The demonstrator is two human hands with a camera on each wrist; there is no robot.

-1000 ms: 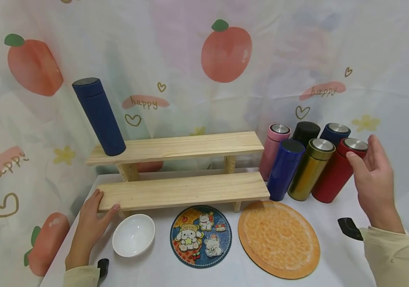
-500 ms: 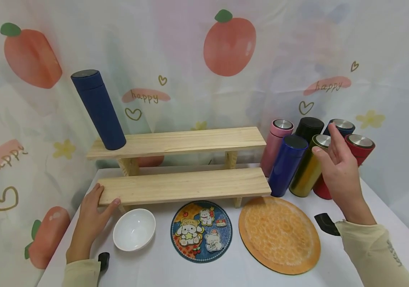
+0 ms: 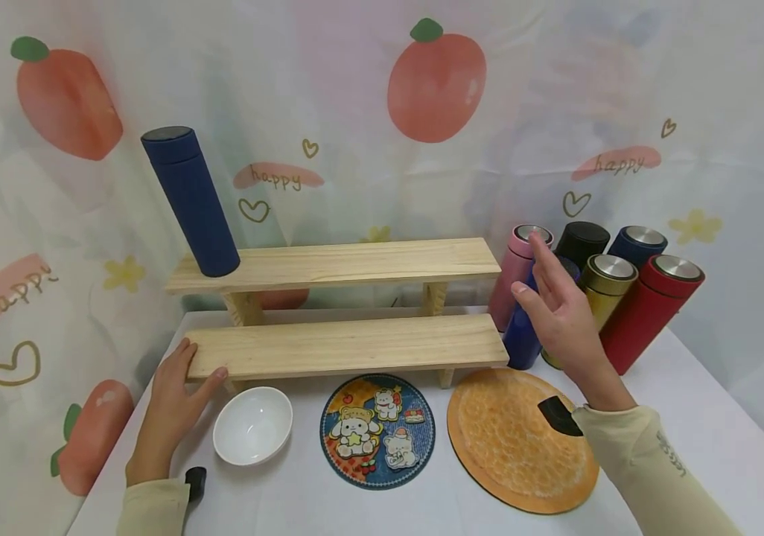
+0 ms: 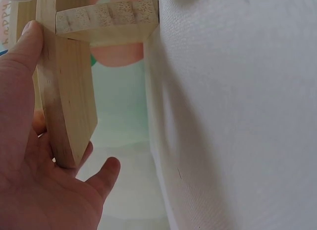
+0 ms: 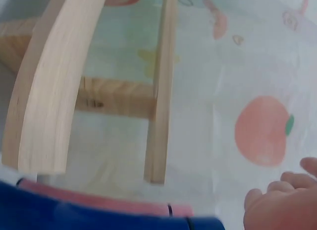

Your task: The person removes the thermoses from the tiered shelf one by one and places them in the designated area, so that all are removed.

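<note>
Since the earlier frames my right hand [image 3: 559, 316] has swept leftward, away from the red metal-capped flask [image 3: 646, 313] and the gold flask [image 3: 599, 286], and now hangs in front of the cobalt-blue flask [image 3: 521, 339], fingers straight and spread, holding nothing. From the head view, its fingertips reach up near the cap of the pink flask [image 3: 512, 275], though I cannot tell whether they touch it. A black flask [image 3: 579, 242] and a navy steel-capped flask [image 3: 637, 244] stand behind in the same cluster, on the white table [image 3: 704, 417] just right of the two-tier pale wooden shelf [image 3: 348, 350]. My left hand [image 3: 170, 406] has kept its place at the left end of the lower board, thumb on the front edge and fingers round the end. A tall dark-blue flask [image 3: 191, 201] stands on the left end of the upper board. In front of the shelf lie a white ceramic bowl [image 3: 252, 424], a round blue cartoon-bear coaster [image 3: 377, 430] and a round orange woven mat [image 3: 523, 439], which my right sleeve partly covers.

At the left wrist view, the left hand [image 4: 34, 160] grips the end of the lower board [image 4: 69, 111], thumb [image 4: 22, 56] lying along one face and palm beneath.

On the right wrist view, blurred, only the curled tips of my right fingers [image 5: 285, 205] show at the lower right, clasping nothing; the shelf boards [image 5: 54, 86] rise ahead, and blue and pink flask bodies fill the bottom edge.
</note>
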